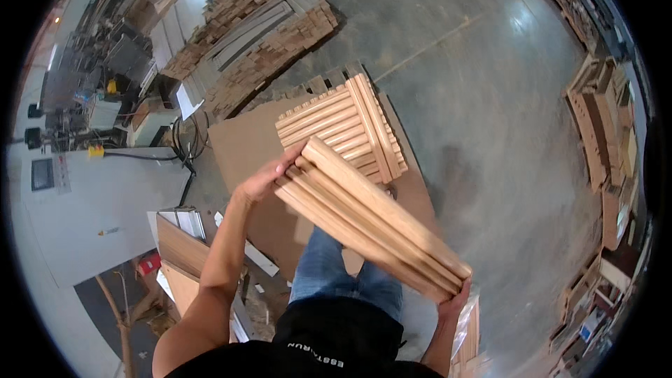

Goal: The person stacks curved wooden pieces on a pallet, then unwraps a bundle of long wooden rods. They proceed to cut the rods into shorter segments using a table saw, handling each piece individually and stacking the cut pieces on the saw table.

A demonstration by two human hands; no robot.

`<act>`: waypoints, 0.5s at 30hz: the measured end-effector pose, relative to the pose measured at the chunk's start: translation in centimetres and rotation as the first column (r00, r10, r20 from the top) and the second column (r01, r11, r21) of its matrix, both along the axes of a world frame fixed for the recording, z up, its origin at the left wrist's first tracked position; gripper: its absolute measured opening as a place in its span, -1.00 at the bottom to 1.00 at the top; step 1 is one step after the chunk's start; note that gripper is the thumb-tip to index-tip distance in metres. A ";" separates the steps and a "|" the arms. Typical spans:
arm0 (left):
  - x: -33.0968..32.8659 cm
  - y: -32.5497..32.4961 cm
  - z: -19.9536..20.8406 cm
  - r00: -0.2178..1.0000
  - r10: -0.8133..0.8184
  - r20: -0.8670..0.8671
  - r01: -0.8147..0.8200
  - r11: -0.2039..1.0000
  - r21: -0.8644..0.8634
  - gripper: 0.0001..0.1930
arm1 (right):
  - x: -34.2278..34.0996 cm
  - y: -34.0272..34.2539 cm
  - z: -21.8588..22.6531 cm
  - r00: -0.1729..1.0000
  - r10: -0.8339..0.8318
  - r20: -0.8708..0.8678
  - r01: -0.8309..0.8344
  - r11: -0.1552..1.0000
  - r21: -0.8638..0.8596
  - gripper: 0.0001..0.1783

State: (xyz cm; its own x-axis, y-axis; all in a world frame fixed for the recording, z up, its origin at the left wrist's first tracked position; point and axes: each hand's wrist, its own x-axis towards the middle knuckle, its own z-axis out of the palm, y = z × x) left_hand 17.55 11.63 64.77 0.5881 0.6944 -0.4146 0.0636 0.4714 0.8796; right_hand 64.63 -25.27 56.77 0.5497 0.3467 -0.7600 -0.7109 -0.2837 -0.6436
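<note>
Several pale wooden rails with rounded edges (371, 215) lie side by side as one bundle, held up in front of my body. My left hand (268, 176) is closed on the bundle's far left end, its fingers partly hidden behind the wood. At the near right end, my right hand (456, 299) grips the same bundle, its fingers mostly out of sight beneath. Just beyond the bundle stands a stack of similar rails (325, 122), with a few laid crosswise on top. That stack rests on a brown sheet (245, 136).
Large stacks of boards (273, 42) stand at the far left. A grey machine cabinet (98, 203) with black cables is on my left, near leaning panels (183, 248). Wooden pieces (591, 126) line the right side. Grey concrete floor (490, 119) extends between.
</note>
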 end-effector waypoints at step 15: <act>-2.4 17.6 -21.3 0.964 -0.251 -0.092 0.248 0.968 -0.048 -0.04 | -13.1 3.8 -16.1 0.991 -0.110 0.075 0.119 0.984 -0.132 -0.34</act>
